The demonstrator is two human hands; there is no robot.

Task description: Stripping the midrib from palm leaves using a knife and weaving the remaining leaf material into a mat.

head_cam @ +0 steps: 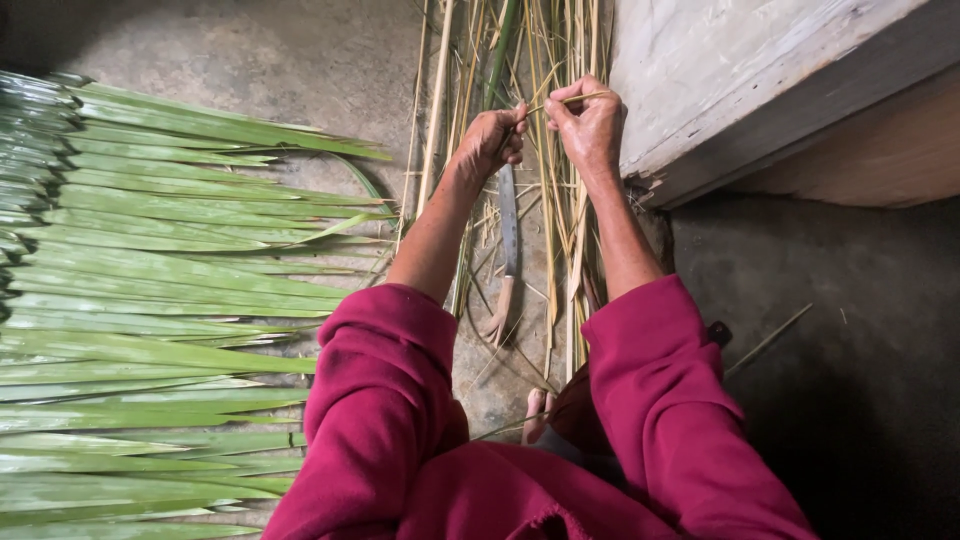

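While you pinch thin palm midrib (pixel 565 99) between both hands, mind knife (pixel 508 240) lying blade-up-frame on concrete floor (pixel 300 60), just below your left hand (pixel 490 140). Left hand fingers closed on midrib's near end; right hand (pixel 590 125) clamped on it just right of knife line. Likely risks: brittle midrib snapping under uneven pull; hand dropping onto blade; bare toes (pixel 535 415) near knife handle. Green palm leaflets (pixel 150 300) well left of knife; wooden ledge (pixel 760 90) right. No packages, labels, signs visible.
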